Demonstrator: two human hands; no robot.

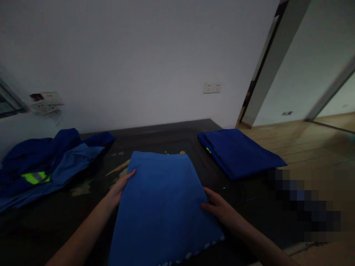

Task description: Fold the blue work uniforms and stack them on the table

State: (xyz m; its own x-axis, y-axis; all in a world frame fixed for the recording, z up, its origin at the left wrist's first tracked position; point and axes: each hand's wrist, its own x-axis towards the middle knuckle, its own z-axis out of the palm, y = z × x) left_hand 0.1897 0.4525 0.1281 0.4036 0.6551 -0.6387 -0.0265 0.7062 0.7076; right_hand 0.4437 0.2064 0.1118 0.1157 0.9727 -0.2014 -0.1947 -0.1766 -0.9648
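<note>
A folded light-blue garment (163,195) lies in front of me over the dark table, its far edge straight and small pale spots along its near edge. My left hand (120,188) grips its left side, thumb on top and the other fingers hidden beneath. On the opposite side, my right hand (217,207) holds the right edge between thumb and fingers. What lies under the garment is hidden.
Crumpled blue clothing (61,155) with a yellow-green reflective patch (36,177) is heaped at the left. A folded dark-blue garment (241,151) rests at the right end of the dark table (172,135). Behind rises a white wall with a socket (212,88); wooden floor (305,147) shows at right.
</note>
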